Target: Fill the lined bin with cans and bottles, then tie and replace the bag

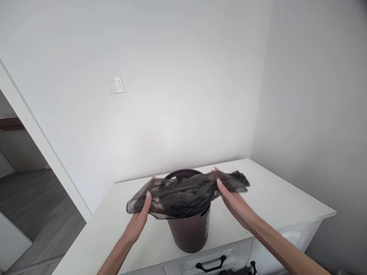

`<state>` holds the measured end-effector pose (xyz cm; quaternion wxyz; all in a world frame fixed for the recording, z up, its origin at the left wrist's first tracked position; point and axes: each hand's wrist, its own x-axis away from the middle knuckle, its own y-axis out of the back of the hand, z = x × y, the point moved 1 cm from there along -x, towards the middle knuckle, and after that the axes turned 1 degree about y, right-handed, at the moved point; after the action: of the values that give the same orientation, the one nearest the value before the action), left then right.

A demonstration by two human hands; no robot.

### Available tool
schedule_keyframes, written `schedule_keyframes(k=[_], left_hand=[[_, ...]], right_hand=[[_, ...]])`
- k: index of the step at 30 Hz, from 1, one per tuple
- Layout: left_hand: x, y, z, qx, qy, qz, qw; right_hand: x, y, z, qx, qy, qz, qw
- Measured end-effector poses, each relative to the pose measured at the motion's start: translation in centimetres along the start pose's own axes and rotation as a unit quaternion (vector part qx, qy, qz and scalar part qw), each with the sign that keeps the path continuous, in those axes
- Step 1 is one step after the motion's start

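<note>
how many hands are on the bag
2. The left hand grips the left end of the bag. The right hand grips its right end, over the bin. No other hand shows.

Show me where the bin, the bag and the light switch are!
bin (187, 235), head view, on its front wall below the bag.
bag (183, 196), head view, on its crumpled middle.
light switch (116, 85), head view, on its white plate.

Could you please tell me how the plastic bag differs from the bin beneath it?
The plastic bag is thin, crumpled and see-through grey; the bin is rigid, smooth and opaque brown. The plastic bag is stretched sideways between the left hand and right hand; the bin stands upright on the counter. Both are dark.
</note>
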<state>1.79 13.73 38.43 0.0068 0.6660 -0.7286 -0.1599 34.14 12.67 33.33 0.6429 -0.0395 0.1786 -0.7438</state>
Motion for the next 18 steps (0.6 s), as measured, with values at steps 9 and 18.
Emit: schedule_keyframes(k=[9,18], left_hand=[[-4.0,-2.0,-7.7,0.325,0.013,-0.094,0.941],[-4.7,-2.2,-11.2,0.32,-0.004,-0.059,0.945]], right_hand=[[-5.2,-4.8,7.4,-0.21,0.05,0.069,0.974],[-8.0,-8.3,10.4,-0.065,0.021,0.187,0.98]])
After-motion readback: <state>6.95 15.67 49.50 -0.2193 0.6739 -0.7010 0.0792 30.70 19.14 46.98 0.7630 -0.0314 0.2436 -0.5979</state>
